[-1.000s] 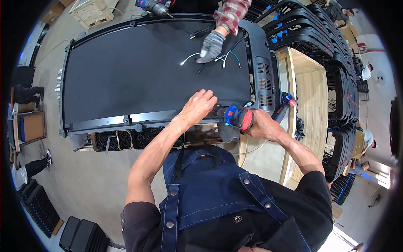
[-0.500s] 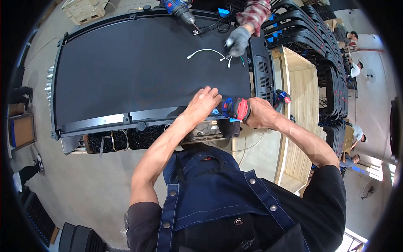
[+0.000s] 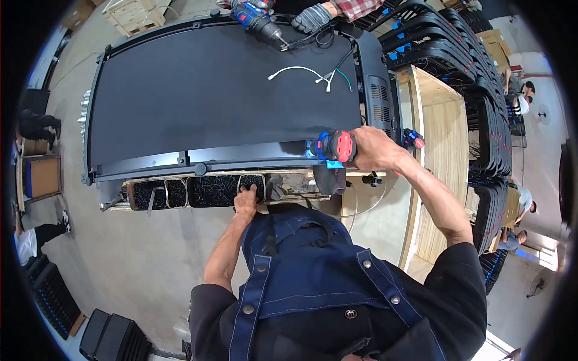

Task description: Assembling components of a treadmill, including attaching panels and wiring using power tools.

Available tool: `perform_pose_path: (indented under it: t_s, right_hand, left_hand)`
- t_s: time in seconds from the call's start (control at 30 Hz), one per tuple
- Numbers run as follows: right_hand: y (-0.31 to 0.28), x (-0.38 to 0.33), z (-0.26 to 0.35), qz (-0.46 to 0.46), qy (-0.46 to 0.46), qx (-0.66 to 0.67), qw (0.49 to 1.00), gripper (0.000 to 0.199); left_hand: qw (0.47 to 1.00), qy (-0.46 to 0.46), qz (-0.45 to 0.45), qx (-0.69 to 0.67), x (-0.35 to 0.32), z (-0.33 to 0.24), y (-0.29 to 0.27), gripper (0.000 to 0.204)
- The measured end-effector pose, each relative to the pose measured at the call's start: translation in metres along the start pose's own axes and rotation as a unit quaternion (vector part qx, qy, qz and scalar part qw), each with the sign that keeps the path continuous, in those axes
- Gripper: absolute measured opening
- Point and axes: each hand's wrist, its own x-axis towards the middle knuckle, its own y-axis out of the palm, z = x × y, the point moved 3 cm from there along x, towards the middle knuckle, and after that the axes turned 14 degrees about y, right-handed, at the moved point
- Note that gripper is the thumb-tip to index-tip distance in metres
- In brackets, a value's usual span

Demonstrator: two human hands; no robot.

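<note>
My right hand (image 3: 376, 149) is wrapped round a blue and black cordless drill (image 3: 335, 147) with a red battery. The drill is at the near right of a treadmill-like frame with a black belt (image 3: 223, 84), over its near rail (image 3: 241, 163). Down below that rail, my left hand (image 3: 245, 200) dips its drawn-together fingers into a small bin (image 3: 260, 178) of dark screws. The fingertips are hidden among the screws. White and green wires (image 3: 322, 77) with plugs lie loose on the belt's right part.
Across the frame, a co-worker's gloved hand (image 3: 313, 19) rests near a black cable; a second drill (image 3: 259, 23) lies beside it. More bins of screws (image 3: 214, 191) stand left of my hand. An open wooden crate (image 3: 442, 180) and stacked black frames (image 3: 490, 120) are on the right.
My left hand has moved from the near edge of the belt down into the screw bin. My right hand keeps the drill almost in place. The co-worker's gloved hand has left the wires, moving away.
</note>
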Motion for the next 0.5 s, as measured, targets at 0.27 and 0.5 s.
perform_pose_path:
  t_s: [0.27,0.5]
  right_hand:
    - [0.031,-0.066,-0.037,-0.091,-0.058,0.244,0.964,0.037]
    - [0.106,-0.078,-0.048,0.005,0.041,0.418,0.908,0.037]
  left_hand:
    - [0.999,-0.037,0.017,-0.036,0.009,0.012,0.006,0.017]
    - [0.948,-0.125,-0.134,-0.261,-0.009,0.017,0.000,0.016]
